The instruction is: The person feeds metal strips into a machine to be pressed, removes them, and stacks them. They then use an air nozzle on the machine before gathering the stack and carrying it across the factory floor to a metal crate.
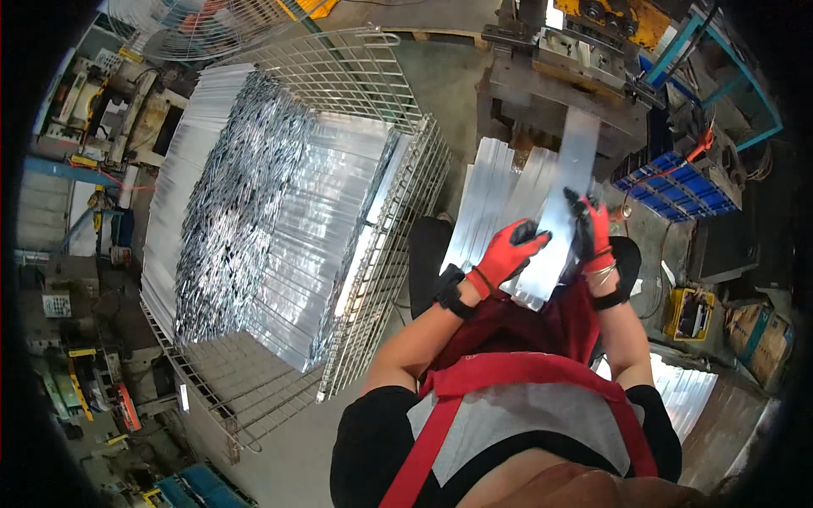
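Shows red across the back of the left work glove (508, 252) and the right work glove (595, 230), turning black at the fingers. Gleams pale silver along the flat metal strip (578, 157). Glitters in dense black-and-silver speckle over the strip ends (233, 229) inside the grey wire basket (430, 162), then bands silver and grey along the stacked strips (326, 203) toward its right edge. Runs red through the apron (525, 370), grey and black through the shirt (521, 416), blue over the plastic crate (677, 188).

metal strips (309, 233) in wire cage (393, 230)
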### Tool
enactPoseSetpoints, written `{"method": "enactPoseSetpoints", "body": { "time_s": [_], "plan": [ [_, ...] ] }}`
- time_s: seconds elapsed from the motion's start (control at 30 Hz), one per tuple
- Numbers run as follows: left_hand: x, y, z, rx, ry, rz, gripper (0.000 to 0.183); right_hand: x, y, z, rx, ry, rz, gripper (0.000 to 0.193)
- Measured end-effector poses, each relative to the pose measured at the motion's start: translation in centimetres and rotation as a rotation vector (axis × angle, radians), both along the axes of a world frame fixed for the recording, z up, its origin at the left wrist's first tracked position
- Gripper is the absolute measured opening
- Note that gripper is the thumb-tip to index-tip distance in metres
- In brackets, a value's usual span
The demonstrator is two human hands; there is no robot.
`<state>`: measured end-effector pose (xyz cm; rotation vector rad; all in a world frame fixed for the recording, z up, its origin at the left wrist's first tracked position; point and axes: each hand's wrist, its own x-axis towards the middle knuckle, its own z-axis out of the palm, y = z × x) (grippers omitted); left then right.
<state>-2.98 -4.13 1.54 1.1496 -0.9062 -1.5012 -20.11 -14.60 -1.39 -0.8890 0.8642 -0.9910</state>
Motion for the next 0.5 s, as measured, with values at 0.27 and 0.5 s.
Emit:
{"method": "enactPoseSetpoints", "body": {
  "time_s": [0.27, 0.5],
  "plan": [
    [4.8, 4.2, -2.8, 0.189, -0.648, 0.240, 0.015, 0.5, 4.1, -2.2, -0.114, 0.092, 0.097, 0.026],
    [7.9, 3.2, -6.4, 0.087, -1.299, 0.156, 0.028, 2.7, 7.4, -0.2, -1.080, 0.930, 0.220, 0.034]
  ]
}}
